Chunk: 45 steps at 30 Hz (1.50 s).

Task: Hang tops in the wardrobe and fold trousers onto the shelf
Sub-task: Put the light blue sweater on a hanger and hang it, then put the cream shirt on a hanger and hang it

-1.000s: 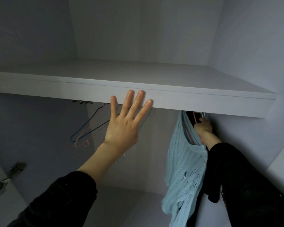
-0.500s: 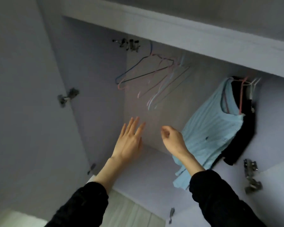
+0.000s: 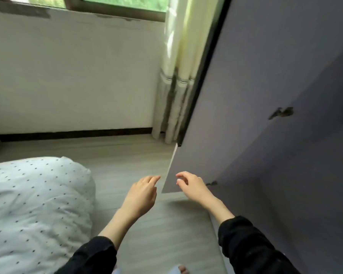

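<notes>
The open wardrobe door (image 3: 265, 95) fills the right; a knock is risked if the near right hand (image 3: 192, 184) swings. Both it and the left hand (image 3: 142, 191) are loosely curled, empty. No garments are seen.

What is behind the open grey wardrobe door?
Pale curtain folds hang behind the open grey wardrobe door, beside the white wall. The door hides anything further behind.

I can't see inside the wardrobe; its open door (image 3: 255, 95) runs off the top and right edges. The dotted duvet (image 3: 34, 204) is cut off at the left, and my foot (image 3: 183, 270) at the near edge.
</notes>
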### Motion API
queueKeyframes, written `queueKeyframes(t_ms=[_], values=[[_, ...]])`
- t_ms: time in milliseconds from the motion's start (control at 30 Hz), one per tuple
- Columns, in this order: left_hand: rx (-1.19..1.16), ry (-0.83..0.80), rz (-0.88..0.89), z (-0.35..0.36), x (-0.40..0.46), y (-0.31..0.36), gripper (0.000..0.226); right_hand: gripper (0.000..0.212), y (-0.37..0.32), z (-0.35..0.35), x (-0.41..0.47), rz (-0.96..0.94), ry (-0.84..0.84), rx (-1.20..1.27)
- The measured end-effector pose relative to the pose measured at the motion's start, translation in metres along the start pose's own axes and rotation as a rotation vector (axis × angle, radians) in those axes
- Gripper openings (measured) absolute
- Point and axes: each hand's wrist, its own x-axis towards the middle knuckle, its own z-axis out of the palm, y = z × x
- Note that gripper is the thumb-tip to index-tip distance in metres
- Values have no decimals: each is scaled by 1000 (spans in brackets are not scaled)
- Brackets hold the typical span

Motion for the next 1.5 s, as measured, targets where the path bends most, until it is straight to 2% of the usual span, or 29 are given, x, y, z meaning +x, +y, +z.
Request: queueKeyframes(t_ms=[200, 333, 533, 667, 867, 1067, 1200, 1300, 1367, 1433, 1500], values=[[-36, 116, -425, -67, -123, -155, 50, 32, -156, 136, 28, -250, -275, -152], [-45, 237, -689, -99, -215, -223, 45, 34, -254, 227, 25, -444, -448, -252], [-110, 406, -1022, -117, -316, -276, 44, 34, -352, 331, 9, -665, -729, -427], [-134, 499, -1221, -122, -362, -306, 42, 34, -402, 389, 8, -829, -836, -603], [-193, 558, -1502, -125, -396, -340, 46, 32, -459, 469, 14, -967, -1016, -795], [-197, 572, -1713, -109, -412, -354, 47, 36, -504, 537, 18, -1057, -1081, -900], [11, 544, -1801, -102, -445, -367, 67, 35, -504, 568, 9, -1085, -1160, -924], [107, 577, -1954, -113, -479, -383, 76, 35, -506, 584, -3, -1110, -1191, -875], [23, 610, -2092, -120, -491, -391, 71, 35, -508, 592, -10, -1141, -1193, -855], [-127, 591, -2182, -127, -490, -394, 46, 34, -508, 597, -14, -1164, -1186, -836], [-150, 531, -2128, -128, -482, -392, 21, 33, -509, 601, -17, -1168, -1177, -825]])
